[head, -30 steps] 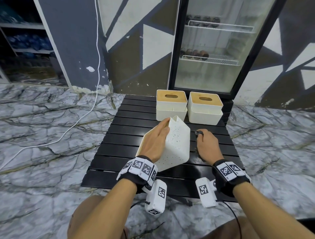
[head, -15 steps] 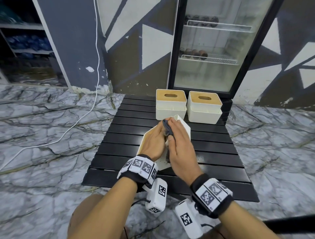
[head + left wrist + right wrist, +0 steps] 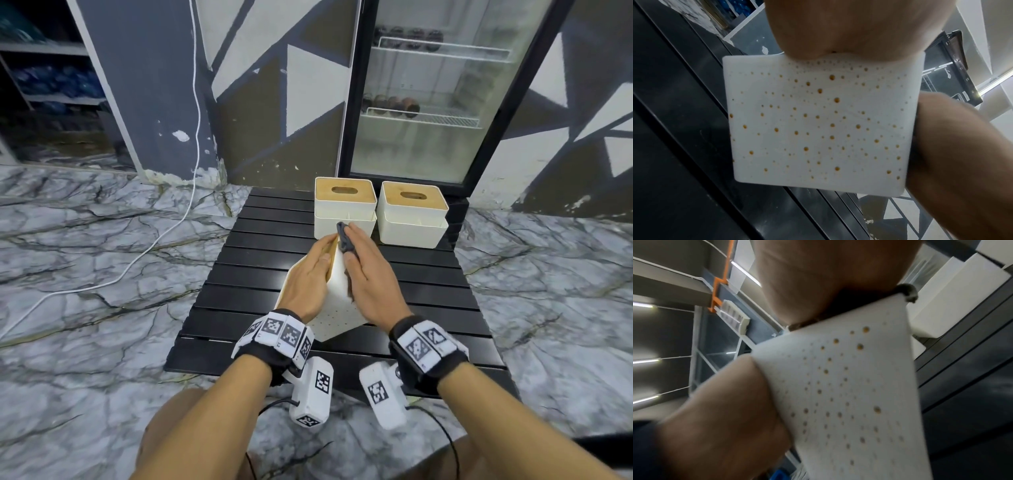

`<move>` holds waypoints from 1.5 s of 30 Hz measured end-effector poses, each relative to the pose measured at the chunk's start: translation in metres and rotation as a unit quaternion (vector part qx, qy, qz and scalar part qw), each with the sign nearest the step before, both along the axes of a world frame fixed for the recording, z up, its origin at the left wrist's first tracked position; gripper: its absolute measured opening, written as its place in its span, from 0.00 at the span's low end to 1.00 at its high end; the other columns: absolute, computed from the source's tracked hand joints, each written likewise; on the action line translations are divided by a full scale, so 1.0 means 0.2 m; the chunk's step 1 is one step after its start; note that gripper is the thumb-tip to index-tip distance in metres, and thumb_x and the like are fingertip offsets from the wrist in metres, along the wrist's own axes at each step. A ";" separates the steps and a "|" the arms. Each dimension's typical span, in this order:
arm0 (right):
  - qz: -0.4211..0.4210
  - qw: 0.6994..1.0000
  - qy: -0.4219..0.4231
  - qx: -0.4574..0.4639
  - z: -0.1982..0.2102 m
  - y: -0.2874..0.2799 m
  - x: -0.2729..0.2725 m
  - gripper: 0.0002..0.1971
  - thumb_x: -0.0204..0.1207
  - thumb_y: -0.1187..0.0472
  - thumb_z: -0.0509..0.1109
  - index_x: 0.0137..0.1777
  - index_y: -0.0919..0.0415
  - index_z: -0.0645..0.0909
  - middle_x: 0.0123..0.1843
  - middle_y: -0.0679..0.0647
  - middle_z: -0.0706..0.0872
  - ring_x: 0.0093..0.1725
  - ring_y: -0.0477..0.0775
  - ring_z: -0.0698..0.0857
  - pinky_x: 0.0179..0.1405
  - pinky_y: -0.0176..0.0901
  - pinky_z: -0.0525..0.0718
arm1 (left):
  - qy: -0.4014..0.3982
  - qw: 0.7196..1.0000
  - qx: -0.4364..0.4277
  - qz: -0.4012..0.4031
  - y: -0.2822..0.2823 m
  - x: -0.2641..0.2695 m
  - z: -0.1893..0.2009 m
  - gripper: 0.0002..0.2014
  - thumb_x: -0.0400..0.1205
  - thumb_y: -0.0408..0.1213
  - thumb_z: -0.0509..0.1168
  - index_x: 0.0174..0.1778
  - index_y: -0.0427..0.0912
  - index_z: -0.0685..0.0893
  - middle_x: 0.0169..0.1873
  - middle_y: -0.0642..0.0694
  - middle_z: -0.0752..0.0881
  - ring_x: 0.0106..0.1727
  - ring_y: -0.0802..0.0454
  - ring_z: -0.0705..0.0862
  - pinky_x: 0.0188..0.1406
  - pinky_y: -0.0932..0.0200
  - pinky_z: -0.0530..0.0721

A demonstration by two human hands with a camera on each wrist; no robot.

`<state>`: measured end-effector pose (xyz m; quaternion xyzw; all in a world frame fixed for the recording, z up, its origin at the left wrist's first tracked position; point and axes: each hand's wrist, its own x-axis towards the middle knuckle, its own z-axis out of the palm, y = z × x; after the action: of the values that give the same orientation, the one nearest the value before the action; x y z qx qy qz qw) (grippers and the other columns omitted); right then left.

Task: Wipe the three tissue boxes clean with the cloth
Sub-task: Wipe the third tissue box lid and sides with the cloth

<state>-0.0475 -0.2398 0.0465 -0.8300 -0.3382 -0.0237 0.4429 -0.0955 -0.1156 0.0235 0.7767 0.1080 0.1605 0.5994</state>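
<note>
A white tissue box (image 3: pixel 337 315) stands tilted on the black slatted table (image 3: pixel 239 329), its perforated underside (image 3: pixel 818 126) facing me. My left hand (image 3: pixel 313 274) lies flat against its wooden lid side with straight fingers and steadies it. My right hand (image 3: pixel 364 274) presses a dark grey cloth (image 3: pixel 344 238) onto the box's right face. The cloth bunches out between thumb and forefinger near the top corner (image 3: pixel 907 292). Two more white tissue boxes with wooden lids, one on the left (image 3: pixel 344 209) and one on the right (image 3: pixel 412 219), stand upright side by side at the table's far edge.
A glass-door fridge (image 3: pixel 428 102) stands right behind the table. Marble floor (image 3: pixel 85 274) surrounds the low table, and a white cable (image 3: pixel 154 246) runs across the floor at the left. My knees are at the table's near edge.
My right hand lifted the cloth off the table, brought it to the tilted box and now presses it on the right face. The left hand stays on the box.
</note>
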 end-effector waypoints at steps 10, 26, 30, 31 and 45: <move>0.020 0.999 -0.047 0.001 -0.04 -0.03 -0.18 0.23 0.87 0.59 0.52 0.82 0.54 0.60 0.82 0.43 0.60 0.80 0.35 0.56 0.81 0.34 0.52 | -0.014 1.000 -0.019 -0.004 0.00 -0.01 0.01 0.17 0.92 0.45 0.51 0.73 0.67 0.74 0.63 0.71 0.80 0.60 0.83 0.77 0.56 0.79 0.71; 0.017 1.000 -0.022 -0.004 -0.01 0.01 -0.01 0.23 0.86 0.60 0.52 0.82 0.54 0.61 0.82 0.45 0.61 0.80 0.37 0.57 0.79 0.30 0.52 | -0.016 0.999 -0.028 0.001 0.02 0.00 -0.02 0.19 0.92 0.46 0.51 0.79 0.60 0.73 0.72 0.63 0.79 0.72 0.71 0.75 0.74 0.65 0.70; 0.053 0.996 -0.069 0.003 -0.05 -0.04 -0.18 0.25 0.85 0.58 0.52 0.82 0.53 0.61 0.83 0.44 0.59 0.81 0.36 0.54 0.82 0.36 0.52 | -0.017 0.999 -0.043 -0.008 0.01 -0.02 0.00 0.18 0.92 0.48 0.51 0.76 0.63 0.75 0.67 0.62 0.83 0.65 0.73 0.80 0.59 0.76 0.74; 0.050 0.996 -0.072 0.000 -0.06 -0.05 -0.19 0.25 0.85 0.58 0.52 0.82 0.53 0.60 0.83 0.43 0.58 0.81 0.36 0.54 0.82 0.37 0.52 | -0.019 0.999 -0.048 -0.009 0.01 -0.03 0.01 0.18 0.92 0.48 0.51 0.76 0.62 0.75 0.66 0.62 0.83 0.63 0.74 0.80 0.56 0.79 0.74; 0.019 0.997 -0.013 -0.076 0.02 0.06 0.12 0.24 0.88 0.58 0.49 0.83 0.57 0.56 0.84 0.48 0.56 0.83 0.43 0.52 0.81 0.34 0.47 | -0.013 1.000 -0.027 0.002 0.02 -0.01 0.01 0.19 0.92 0.52 0.51 0.78 0.63 0.73 0.70 0.66 0.80 0.69 0.73 0.76 0.68 0.66 0.71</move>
<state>-0.0232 -0.2272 0.0515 -0.8544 -0.3601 -0.0003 0.3747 -0.0977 -0.1117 0.0249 0.7581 0.1056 0.1688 0.6210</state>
